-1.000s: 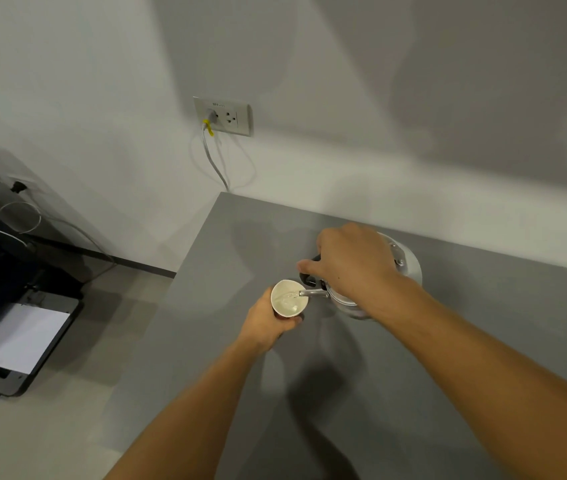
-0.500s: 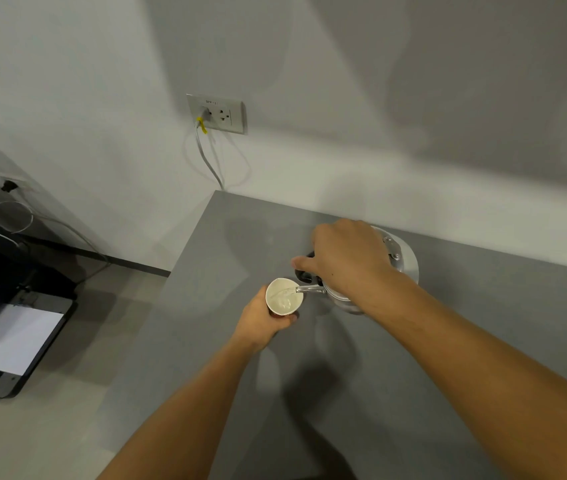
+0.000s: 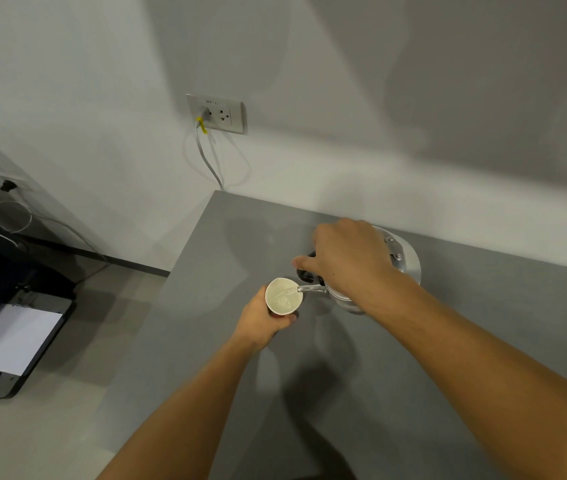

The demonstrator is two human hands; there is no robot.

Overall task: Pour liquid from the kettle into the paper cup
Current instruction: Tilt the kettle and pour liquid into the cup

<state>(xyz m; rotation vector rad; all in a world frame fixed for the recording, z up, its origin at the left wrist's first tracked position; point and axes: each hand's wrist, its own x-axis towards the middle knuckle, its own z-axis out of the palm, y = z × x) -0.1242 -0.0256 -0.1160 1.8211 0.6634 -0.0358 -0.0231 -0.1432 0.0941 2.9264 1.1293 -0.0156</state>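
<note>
A white paper cup [image 3: 284,296] is held above the grey table [image 3: 226,258], with my left hand [image 3: 263,322] wrapped around its lower body. My right hand [image 3: 348,259] grips the black handle of a silver metal kettle [image 3: 405,261], which is tilted to the left. The kettle's thin spout reaches over the cup's right rim, and clear liquid runs from it into the cup. Liquid shows inside the cup. Most of the kettle's body is hidden behind my right hand and wrist.
The grey table's left edge [image 3: 171,289] drops to the floor. A wall socket [image 3: 216,113] with a grey cable plugged in sits above the table's far corner. A dark printer [image 3: 12,337] with white paper stands on the floor at left.
Both hands, the cup and the kettle have stayed together with only a small drift in the picture. The liquid keeps running from the spout into the cup.
</note>
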